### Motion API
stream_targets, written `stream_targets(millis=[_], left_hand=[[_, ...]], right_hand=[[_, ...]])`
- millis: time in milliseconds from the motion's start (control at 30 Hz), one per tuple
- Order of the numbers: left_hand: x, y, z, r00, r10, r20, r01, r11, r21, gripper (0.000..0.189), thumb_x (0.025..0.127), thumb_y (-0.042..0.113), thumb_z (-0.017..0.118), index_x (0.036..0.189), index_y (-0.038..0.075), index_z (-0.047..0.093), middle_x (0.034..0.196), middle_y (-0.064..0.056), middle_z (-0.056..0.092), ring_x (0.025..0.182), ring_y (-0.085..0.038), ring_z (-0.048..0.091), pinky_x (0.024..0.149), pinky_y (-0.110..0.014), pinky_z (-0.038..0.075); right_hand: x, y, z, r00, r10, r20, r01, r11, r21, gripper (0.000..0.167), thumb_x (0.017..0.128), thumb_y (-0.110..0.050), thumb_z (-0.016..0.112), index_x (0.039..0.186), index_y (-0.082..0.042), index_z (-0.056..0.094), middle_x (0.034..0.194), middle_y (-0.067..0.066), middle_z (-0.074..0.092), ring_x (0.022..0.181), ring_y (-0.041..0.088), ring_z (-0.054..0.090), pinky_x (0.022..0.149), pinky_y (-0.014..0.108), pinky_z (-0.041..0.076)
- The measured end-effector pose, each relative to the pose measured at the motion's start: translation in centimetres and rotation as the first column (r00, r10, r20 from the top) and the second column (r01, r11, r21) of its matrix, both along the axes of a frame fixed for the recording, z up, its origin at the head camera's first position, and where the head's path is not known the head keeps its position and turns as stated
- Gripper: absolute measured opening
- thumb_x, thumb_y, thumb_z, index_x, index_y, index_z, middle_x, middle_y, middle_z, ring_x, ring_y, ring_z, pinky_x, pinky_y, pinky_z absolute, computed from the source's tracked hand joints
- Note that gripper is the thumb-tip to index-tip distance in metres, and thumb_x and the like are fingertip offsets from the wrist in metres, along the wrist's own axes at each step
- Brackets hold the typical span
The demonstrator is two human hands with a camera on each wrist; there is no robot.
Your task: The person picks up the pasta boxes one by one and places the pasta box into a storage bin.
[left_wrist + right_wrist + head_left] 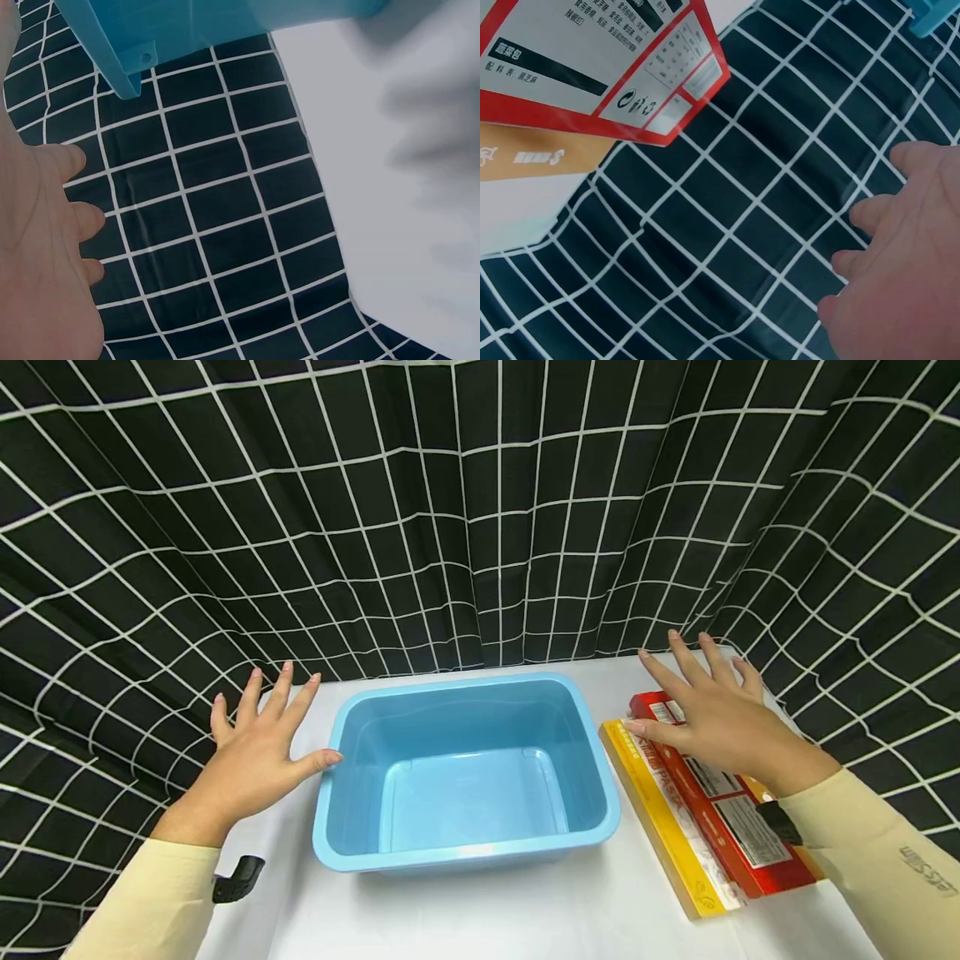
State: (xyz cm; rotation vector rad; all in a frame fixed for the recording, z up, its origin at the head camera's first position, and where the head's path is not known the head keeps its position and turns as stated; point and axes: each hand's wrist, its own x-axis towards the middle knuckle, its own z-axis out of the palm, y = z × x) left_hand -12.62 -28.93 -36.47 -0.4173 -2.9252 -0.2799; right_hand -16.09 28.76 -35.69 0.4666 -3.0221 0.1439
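A light blue plastic basin (465, 852) stands in the middle of the white table, with nothing inside. My left hand (258, 756) is spread out at its left side, the thumb tip near the rim; whether it touches I cannot tell. To the right lie flat boxes: a yellow and white one (667, 827) and a red one (738, 822) with white label panels, plus an orange-yellow one partly hidden beneath. Over their far end my right hand (712, 718) spreads its fingers and holds nothing. In the right wrist view the red box (660, 75) appears apart from the palm (911, 262).
A white-covered table (480, 910) carries everything. Black curtain with a white grid (495, 527) rises behind it and on both sides. A black wrist-camera mount (238, 878) sits at the left forearm, and another (778, 822) at the right wrist.
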Motion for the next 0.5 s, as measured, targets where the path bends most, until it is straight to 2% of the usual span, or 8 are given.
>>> stream_targets(millis=[100, 333, 500], left_hand=[[-0.1, -0.1, -0.1, 1.000, -0.005, -0.010, 0.005, 1.000, 0.004, 0.111, 0.093, 0.070, 0.073, 0.175, 0.015, 0.023, 0.179, -0.023, 0.007, 0.161, -0.053, -0.007, 0.113, -0.080, -0.015], [-0.5, 0.3, 0.0, 1.000, -0.015, -0.021, 0.016, 1.000, 0.024, 0.110, 0.092, 0.065, 0.076, 0.175, 0.014, 0.024, 0.179, -0.024, 0.007, 0.161, -0.054, -0.005, 0.113, -0.081, -0.013], [-0.6, 0.5, 0.1, 1.000, -0.020, -0.018, 0.020, 0.999, 0.030, 0.110, 0.092, 0.064, 0.077, 0.175, 0.014, 0.024, 0.179, -0.024, 0.008, 0.160, -0.055, -0.004, 0.113, -0.082, -0.011]], right_hand=[[0.0, 0.1, 0.0, 1.000, 0.000, 0.004, 0.000, 1.000, -0.006, 0.104, 0.097, -0.080, 0.056, 0.175, -0.019, 0.024, 0.180, 0.021, -0.002, 0.160, 0.050, -0.017, 0.116, 0.078, -0.014], [0.1, 1.2, 0.4, 1.000, -0.011, -0.011, 0.011, 1.000, -0.007, 0.105, 0.098, -0.076, 0.059, 0.175, -0.017, 0.020, 0.179, 0.024, -0.002, 0.159, 0.056, -0.009, 0.113, 0.085, -0.001], [0.2, 1.9, 0.2, 1.000, -0.022, 0.010, 0.022, 0.999, -0.033, 0.105, 0.098, -0.074, 0.059, 0.176, -0.016, 0.018, 0.178, 0.026, -0.002, 0.158, 0.058, -0.009, 0.111, 0.086, 0.002]])
